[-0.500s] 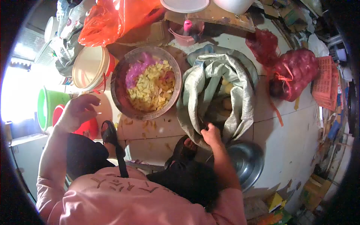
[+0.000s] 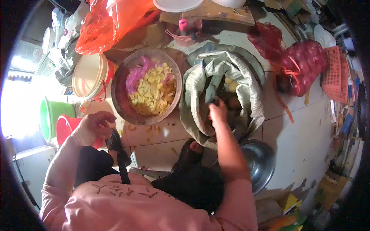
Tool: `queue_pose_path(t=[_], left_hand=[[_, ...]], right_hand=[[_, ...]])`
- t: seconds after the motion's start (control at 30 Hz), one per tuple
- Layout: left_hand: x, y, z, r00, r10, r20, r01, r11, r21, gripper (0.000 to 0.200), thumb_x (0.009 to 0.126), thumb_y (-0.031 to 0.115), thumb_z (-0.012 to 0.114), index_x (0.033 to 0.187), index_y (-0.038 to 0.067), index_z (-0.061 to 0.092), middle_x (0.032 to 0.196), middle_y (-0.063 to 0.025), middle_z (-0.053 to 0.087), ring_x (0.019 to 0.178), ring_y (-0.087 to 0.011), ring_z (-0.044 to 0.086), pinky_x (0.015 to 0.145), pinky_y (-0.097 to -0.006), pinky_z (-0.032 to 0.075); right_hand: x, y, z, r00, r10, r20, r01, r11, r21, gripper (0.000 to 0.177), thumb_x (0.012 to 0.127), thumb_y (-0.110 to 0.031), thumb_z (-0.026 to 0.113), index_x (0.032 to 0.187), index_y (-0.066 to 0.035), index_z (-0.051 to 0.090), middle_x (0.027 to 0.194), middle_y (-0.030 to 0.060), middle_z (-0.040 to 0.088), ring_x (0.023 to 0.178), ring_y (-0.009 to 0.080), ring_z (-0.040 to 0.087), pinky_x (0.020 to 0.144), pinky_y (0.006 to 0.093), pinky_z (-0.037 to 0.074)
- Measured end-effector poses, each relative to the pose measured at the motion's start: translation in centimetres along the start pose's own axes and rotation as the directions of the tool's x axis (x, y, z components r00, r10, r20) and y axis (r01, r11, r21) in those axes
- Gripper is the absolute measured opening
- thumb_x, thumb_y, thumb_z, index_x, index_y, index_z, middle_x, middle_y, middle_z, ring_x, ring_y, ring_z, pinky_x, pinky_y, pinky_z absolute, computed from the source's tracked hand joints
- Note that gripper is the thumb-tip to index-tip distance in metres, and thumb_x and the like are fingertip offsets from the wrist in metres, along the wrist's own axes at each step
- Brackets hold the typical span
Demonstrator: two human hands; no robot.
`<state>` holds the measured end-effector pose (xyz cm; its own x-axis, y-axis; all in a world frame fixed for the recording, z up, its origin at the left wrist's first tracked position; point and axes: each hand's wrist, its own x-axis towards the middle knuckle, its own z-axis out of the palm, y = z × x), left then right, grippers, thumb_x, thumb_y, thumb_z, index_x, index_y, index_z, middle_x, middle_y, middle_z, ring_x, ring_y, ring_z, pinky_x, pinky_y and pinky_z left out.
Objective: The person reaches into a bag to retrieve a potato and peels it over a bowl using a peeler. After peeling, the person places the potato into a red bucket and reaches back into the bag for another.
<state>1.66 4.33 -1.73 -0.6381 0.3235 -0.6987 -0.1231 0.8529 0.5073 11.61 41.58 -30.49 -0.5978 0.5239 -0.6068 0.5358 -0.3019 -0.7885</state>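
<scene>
My right hand point(image 2: 218, 112) reaches into the mouth of a pale woven sack point(image 2: 192, 82). Its fingers are closed, with a small dark thing showing at their tips that I cannot make out. Round yellowish potatoes point(image 2: 231, 85) lie inside the sack, partly in shadow. My left hand point(image 2: 94, 127) hangs in the air over the red bucket, its fingers loosely bent and apart, with nothing visible in them. Left of the sack stands a wide metal bowl point(image 2: 178, 98) of cut yellow pieces point(image 2: 154, 92) and a purple plastic bag point(image 2: 135, 79).
A steel basin point(image 2: 264, 165) stands by my right forearm. At left are a lidded white tub point(image 2: 88, 77), a green bucket point(image 2: 54, 115) and a red bucket point(image 2: 66, 127). Net bags of red onions point(image 2: 306, 65) and an orange crate point(image 2: 334, 73) lie right. An orange plastic bag point(image 2: 102, 30) is behind.
My right hand has moved forward from the sack's near rim into its mouth. My left hand has come down and slightly right. The view has shifted a little.
</scene>
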Motion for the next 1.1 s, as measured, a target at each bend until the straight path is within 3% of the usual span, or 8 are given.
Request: queue_pose_path(t=[0.1,0.13,0.2,0.33,0.37,0.57,0.77,1.1], left_hand=[[-0.4,-0.7,0.5,0.994,0.108,0.007,-0.108,0.988,0.112,0.041,0.079,0.015,0.07,0.116,0.0,0.061,0.105,-0.0116,0.066,0.089,-0.0199,0.065,0.079,-0.0336,0.053],[-0.5,-0.6,0.7,0.994,0.113,0.0,-0.112,0.986,0.124,0.041,0.079,0.015,0.07,0.116,0.0,0.061,0.105,-0.0116,0.066,0.089,-0.0199,0.065,0.079,-0.0336,0.053],[-0.8,-0.4,1.2,0.997,-0.076,-0.003,0.076,0.992,0.099,0.042,0.082,0.019,0.072,0.117,0.0,0.061,0.105,-0.0102,0.066,0.09,-0.0184,0.064,0.08,-0.0328,0.053],[-0.9,-1.8,1.2,0.998,0.065,0.004,-0.066,0.997,0.041,0.042,0.084,0.018,0.072,0.119,-0.001,0.06,0.105,-0.0089,0.066,0.09,-0.0169,0.064,0.08,-0.0313,0.053],[-0.7,-1.8,1.2,0.999,0.034,-0.005,-0.034,0.999,0.021,0.038,0.083,0.016,0.071,0.117,0.001,0.061,0.1,-0.0059,0.066,0.086,-0.0138,0.063,0.078,-0.0294,0.052],[1.0,-3.1,1.7,0.996,0.082,0.018,-0.08,0.993,-0.083,0.036,0.084,0.011,0.07,0.117,0.001,0.061,0.099,-0.0044,0.066,0.085,-0.012,0.062,0.077,-0.0285,0.052],[2.1,-0.1,1.7,0.99,0.116,0.085,-0.114,0.993,-0.022,0.038,0.082,0.011,0.071,0.119,0.004,0.061,0.095,-0.0054,0.066,0.083,-0.0127,0.064,0.074,-0.0287,0.053],[2.1,1.6,1.1,0.991,0.078,0.112,-0.069,0.994,-0.085,0.033,0.087,0.007,0.065,0.118,0.002,0.059,0.096,-0.0026,0.064,0.083,-0.0095,0.061,0.07,-0.0248,0.051]], right_hand=[[0.3,2.7,5.8,0.938,-0.327,0.116,0.347,0.892,-0.291,0.037,0.076,-0.011,0.062,0.112,-0.006,0.066,0.093,0.0121,0.07,0.076,0.022,0.067,0.069,0.0361,0.052],[-1.2,0.6,6.9,0.892,-0.423,0.159,0.45,0.799,-0.398,0.041,0.075,-0.011,0.062,0.115,-0.006,0.064,0.093,0.0147,0.069,0.078,0.0221,0.068,0.065,0.0361,0.054],[-0.2,1.3,8.4,0.957,-0.171,0.235,0.227,0.945,-0.237,0.046,0.07,-0.016,0.062,0.114,-0.003,0.06,0.109,0.0233,0.067,0.105,0.0418,0.062,0.094,0.0431,0.048],[-0.2,1.6,6.5,0.968,-0.096,0.233,0.162,0.945,-0.283,0.043,0.074,-0.017,0.06,0.115,-0.006,0.061,0.1,0.0236,0.068,0.098,0.0443,0.063,0.087,0.0466,0.051],[-0.7,0.5,5.0,0.95,-0.203,0.236,0.292,0.843,-0.451,0.039,0.074,-0.017,0.059,0.112,-0.007,0.063,0.098,0.0226,0.069,0.095,0.0434,0.064,0.084,0.0474,0.051],[0.2,-1.4,0.2,0.911,-0.408,0.064,0.323,0.607,-0.726,0.029,0.077,-0.015,0.061,0.104,-0.003,0.062,0.097,0.0242,0.066,0.091,0.0445,0.063,0.082,0.0513,0.05],[3.7,0.6,0.3,0.877,-0.461,0.136,0.376,0.482,-0.792,0.062,0.076,-0.028,0.074,0.131,-0.008,0.053,0.108,0.0239,0.064,0.102,0.0419,0.061,0.087,0.0505,0.049],[3.0,1.1,1.6,0.903,-0.417,0.104,0.378,0.655,-0.654,0.058,0.069,-0.033,0.079,0.114,-0.006,0.056,0.108,0.0226,0.065,0.102,0.0424,0.061,0.086,0.049,0.05]])
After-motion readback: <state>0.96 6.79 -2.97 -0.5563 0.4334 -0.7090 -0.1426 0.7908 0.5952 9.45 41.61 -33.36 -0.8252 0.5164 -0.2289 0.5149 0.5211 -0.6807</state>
